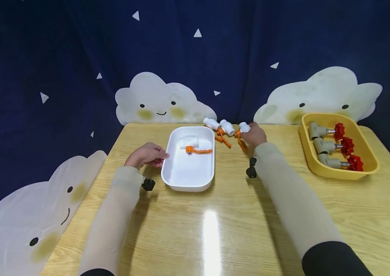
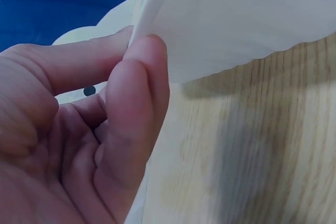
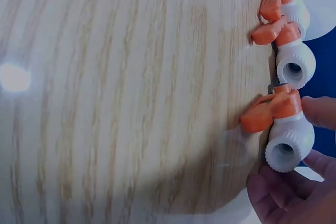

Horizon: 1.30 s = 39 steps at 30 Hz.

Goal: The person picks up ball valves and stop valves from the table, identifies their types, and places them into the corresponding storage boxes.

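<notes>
The rim of a white tray (image 1: 188, 174) is pinched between thumb and fingers of my left hand (image 1: 148, 155), at the tray's left side; the left wrist view shows the left hand (image 2: 100, 114) on the tray wall (image 2: 220, 24) close up. One white valve with an orange handle (image 1: 198, 151) lies inside the tray. At the table's back edge, my right hand (image 1: 255, 135) has thumb and fingers round the rightmost white valve (image 1: 244, 127). In the right wrist view this valve (image 3: 291, 137) sits between the thumb and fingers of the right hand (image 3: 310, 182).
Two more white valves with orange handles (image 1: 212, 123) (image 1: 227, 127) lie along the back edge, between the tray and my right hand. A yellow tray (image 1: 339, 173) at the right holds three grey valves with red knobs (image 1: 326, 145). A dark blue curtain (image 1: 236, 57) hangs behind the table.
</notes>
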Each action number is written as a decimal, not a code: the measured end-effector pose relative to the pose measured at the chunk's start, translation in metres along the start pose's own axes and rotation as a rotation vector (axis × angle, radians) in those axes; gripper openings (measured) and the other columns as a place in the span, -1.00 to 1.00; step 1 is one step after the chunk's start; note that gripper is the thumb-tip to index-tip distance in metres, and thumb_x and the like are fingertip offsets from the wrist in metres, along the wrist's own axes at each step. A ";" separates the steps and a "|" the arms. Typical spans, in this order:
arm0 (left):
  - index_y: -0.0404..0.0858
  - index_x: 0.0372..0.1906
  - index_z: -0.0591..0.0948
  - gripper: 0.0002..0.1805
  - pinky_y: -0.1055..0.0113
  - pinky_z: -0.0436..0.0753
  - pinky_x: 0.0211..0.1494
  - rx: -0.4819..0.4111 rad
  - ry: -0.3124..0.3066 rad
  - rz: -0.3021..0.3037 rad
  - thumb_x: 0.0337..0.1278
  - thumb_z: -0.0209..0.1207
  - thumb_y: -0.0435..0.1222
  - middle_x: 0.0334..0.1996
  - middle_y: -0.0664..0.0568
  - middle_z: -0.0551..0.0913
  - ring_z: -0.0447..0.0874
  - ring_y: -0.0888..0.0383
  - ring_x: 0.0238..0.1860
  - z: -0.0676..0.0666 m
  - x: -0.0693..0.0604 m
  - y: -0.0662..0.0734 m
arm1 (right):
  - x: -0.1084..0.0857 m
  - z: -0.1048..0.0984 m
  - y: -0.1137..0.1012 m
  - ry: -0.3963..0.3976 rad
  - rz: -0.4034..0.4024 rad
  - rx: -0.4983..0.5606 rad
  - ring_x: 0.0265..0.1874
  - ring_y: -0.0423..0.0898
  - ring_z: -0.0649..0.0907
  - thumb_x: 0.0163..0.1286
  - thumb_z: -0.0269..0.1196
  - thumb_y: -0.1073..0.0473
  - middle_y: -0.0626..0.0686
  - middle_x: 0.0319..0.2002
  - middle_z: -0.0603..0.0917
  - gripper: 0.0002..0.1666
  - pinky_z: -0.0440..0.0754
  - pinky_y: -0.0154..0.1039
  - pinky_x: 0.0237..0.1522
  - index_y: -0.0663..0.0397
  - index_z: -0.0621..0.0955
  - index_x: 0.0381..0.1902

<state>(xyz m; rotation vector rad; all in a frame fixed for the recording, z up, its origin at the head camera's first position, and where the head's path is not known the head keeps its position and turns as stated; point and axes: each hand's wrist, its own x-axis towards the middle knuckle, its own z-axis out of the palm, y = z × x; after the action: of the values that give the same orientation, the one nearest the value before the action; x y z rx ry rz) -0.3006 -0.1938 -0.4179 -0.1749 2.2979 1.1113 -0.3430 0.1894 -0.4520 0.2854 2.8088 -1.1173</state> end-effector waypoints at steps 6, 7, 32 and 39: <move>-0.29 -0.26 0.58 -0.82 0.47 0.62 -0.39 -0.013 -0.014 -0.008 0.32 0.21 -0.23 -0.58 0.10 0.57 0.55 0.28 -0.54 0.002 0.000 0.000 | 0.007 0.002 0.008 0.048 0.054 0.027 0.10 0.23 0.53 0.33 0.18 0.08 0.34 0.21 0.54 -0.38 0.50 0.10 0.24 0.23 0.35 0.28; -0.29 -0.25 0.58 -0.82 0.48 0.62 -0.39 -0.011 -0.014 -0.009 0.33 0.21 -0.23 -0.58 0.10 0.57 0.55 0.28 -0.54 0.002 0.000 0.000 | 0.008 0.002 0.009 0.061 0.060 0.031 0.11 0.23 0.54 0.33 0.19 0.09 0.33 0.21 0.54 -0.39 0.50 0.10 0.25 0.21 0.36 0.27; -0.30 -0.23 0.59 -0.82 0.47 0.62 -0.40 -0.012 -0.004 -0.015 0.32 0.22 -0.24 -0.58 0.10 0.57 0.55 0.27 -0.55 0.006 -0.003 -0.002 | 0.001 0.000 0.013 0.087 0.044 -0.083 0.08 0.30 0.57 0.30 0.18 0.15 0.37 0.15 0.57 -0.43 0.53 0.12 0.23 0.28 0.41 0.22; -0.29 -0.24 0.59 -0.82 0.46 0.62 -0.37 -0.007 0.007 -0.017 0.32 0.22 -0.23 -0.59 0.11 0.57 0.55 0.28 -0.55 0.001 -0.004 0.003 | 0.007 -0.002 0.013 0.123 0.027 -0.040 0.12 0.30 0.52 0.34 0.19 0.14 0.37 0.19 0.54 -0.41 0.47 0.16 0.30 0.28 0.38 0.27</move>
<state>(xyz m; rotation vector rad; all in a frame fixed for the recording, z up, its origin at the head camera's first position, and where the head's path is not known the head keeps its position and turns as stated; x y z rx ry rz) -0.2978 -0.1918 -0.4143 -0.2018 2.2949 1.1122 -0.3470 0.2010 -0.4608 0.3998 2.9206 -1.0716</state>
